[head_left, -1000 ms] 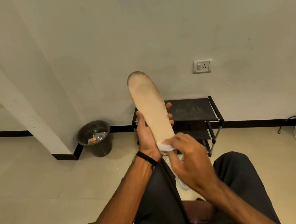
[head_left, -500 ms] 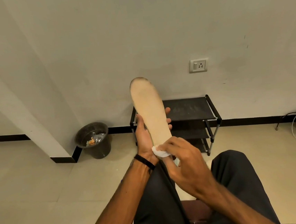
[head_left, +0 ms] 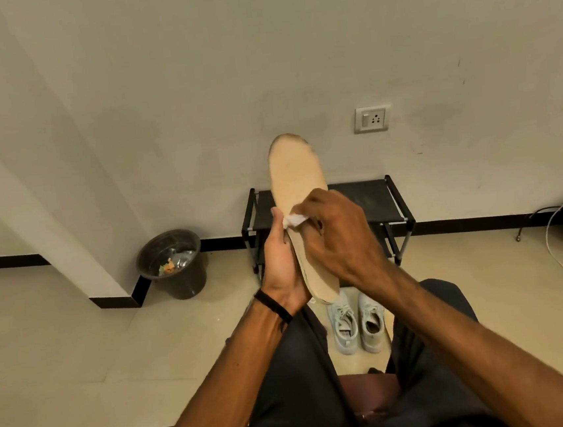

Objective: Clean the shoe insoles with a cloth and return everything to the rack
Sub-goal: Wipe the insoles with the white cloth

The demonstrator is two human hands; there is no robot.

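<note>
Pale tiled floor meets a cream wall. Against it stand a black rack and a bin; sneakers in front. Left hand grips the upright insole; right hand fingers pinch a white cloth against it.

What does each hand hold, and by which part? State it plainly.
The left hand grips the tan foam insole along its lower half, near the heel. The right hand pinches a small white cloth against the insole's middle.
</note>
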